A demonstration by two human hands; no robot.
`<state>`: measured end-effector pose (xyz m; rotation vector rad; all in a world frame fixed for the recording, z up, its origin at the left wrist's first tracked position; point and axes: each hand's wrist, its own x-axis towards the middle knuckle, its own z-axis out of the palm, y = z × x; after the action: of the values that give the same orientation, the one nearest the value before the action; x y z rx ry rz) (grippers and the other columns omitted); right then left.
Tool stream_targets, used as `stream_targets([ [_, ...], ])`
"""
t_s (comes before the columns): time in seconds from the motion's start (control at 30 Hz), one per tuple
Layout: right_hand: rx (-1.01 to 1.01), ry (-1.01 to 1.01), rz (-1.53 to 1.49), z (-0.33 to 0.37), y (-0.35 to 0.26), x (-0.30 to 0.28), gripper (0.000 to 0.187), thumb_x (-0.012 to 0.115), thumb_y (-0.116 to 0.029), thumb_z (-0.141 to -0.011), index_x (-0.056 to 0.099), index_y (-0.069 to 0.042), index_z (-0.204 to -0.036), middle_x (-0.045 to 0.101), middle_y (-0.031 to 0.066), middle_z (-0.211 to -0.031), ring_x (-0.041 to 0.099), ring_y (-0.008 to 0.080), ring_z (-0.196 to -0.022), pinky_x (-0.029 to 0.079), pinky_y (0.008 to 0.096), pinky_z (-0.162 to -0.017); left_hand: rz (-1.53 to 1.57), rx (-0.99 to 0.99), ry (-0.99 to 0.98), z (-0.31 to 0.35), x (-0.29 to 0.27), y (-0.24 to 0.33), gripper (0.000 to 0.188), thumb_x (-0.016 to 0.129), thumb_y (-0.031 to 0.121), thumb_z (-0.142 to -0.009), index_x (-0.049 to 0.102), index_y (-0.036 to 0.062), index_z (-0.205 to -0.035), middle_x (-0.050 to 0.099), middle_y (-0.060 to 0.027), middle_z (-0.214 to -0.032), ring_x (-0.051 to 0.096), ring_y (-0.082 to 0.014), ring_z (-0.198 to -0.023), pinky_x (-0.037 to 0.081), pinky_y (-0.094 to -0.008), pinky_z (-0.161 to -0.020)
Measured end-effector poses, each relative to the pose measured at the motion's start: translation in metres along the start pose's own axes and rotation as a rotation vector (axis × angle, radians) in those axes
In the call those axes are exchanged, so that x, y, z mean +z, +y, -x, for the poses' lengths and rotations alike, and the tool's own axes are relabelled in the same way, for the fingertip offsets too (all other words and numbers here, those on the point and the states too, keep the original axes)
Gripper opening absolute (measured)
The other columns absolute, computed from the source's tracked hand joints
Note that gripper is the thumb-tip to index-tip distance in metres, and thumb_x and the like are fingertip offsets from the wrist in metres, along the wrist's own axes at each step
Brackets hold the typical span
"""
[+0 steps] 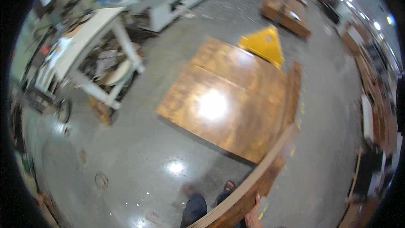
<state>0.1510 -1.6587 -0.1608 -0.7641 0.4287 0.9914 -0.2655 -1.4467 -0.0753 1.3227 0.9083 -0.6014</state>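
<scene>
A long brown wooden board (236,204), its narrow pale edge turned up, runs from the lower edge of the view up to the right. My right hand (252,216) is closed against its glossy right face; part of the fingers is hidden. My left hand is out of view. Beyond the board, large glossy brown wooden panels (236,116) lie flat in front of a yellow pallet jack (266,45). Another narrow brown board (293,95) runs along the right side of these panels. The far end of the held board overlaps their near right corner in view.
A white worktable (90,29) with scraps stands at left, beside a long white machine (156,14). Stacked brown cartons (284,12) are at the far back. Boards and panels (375,101) line the right side. My feet are on the grey floor (139,160).
</scene>
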Motion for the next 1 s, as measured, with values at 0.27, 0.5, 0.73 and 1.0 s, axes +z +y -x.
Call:
stream_targets([
  [0.27,-0.035,0.103,0.100,-0.030,0.107,0.009,0.069,0.061,-0.057,-0.093,0.052,-0.008,-0.140,0.062,0.0174,-0.132,0.059,0.0397,-0.115,0.050,0.0547,-0.099,0.154,0.080,0.052,0.154,-0.055,-0.102,0.081,0.091,0.026,-0.071,0.055,0.0014,-0.139,0.060,-0.0184,-0.135,0.053,-0.0309,-0.130,0.043,-0.0513,-0.108],
  [0.5,0.023,-0.126,0.017,-0.127,0.188,0.128,0.059,0.062,-0.050,-0.094,0.057,-0.006,-0.133,0.065,0.0159,-0.126,0.061,0.0367,-0.112,0.050,0.0527,-0.099,0.407,-0.023,0.198,0.250,-0.101,-0.205,0.073,0.089,0.025,-0.075,0.059,0.0032,-0.137,0.062,-0.0174,-0.134,0.055,-0.0302,-0.129,0.045,-0.0537,-0.106],
  [0.73,0.091,-0.311,0.060,-0.224,0.279,0.341,0.061,0.056,-0.048,-0.098,0.052,-0.005,-0.141,0.059,0.0167,-0.136,0.056,0.0362,-0.122,0.045,0.0501,-0.106,0.030,-0.044,0.394,0.260,-0.228,-0.221,0.112,0.101,0.039,-0.047,0.053,0.0050,-0.142,0.063,-0.0091,-0.122,0.058,-0.0259,-0.111,0.048,-0.0415,-0.098],
  [1.0,0.055,-0.431,0.133,-0.292,0.358,0.621,0.057,0.052,-0.047,-0.101,0.052,-0.007,-0.141,0.061,0.0146,-0.136,0.060,0.0354,-0.120,0.049,0.0500,-0.103,0.355,0.082,0.618,0.268,-0.386,-0.226,0.103,0.099,0.024,-0.054,0.053,0.0043,-0.144,0.060,-0.0079,-0.134,0.052,-0.0239,-0.128,0.040,-0.0385,-0.110],
])
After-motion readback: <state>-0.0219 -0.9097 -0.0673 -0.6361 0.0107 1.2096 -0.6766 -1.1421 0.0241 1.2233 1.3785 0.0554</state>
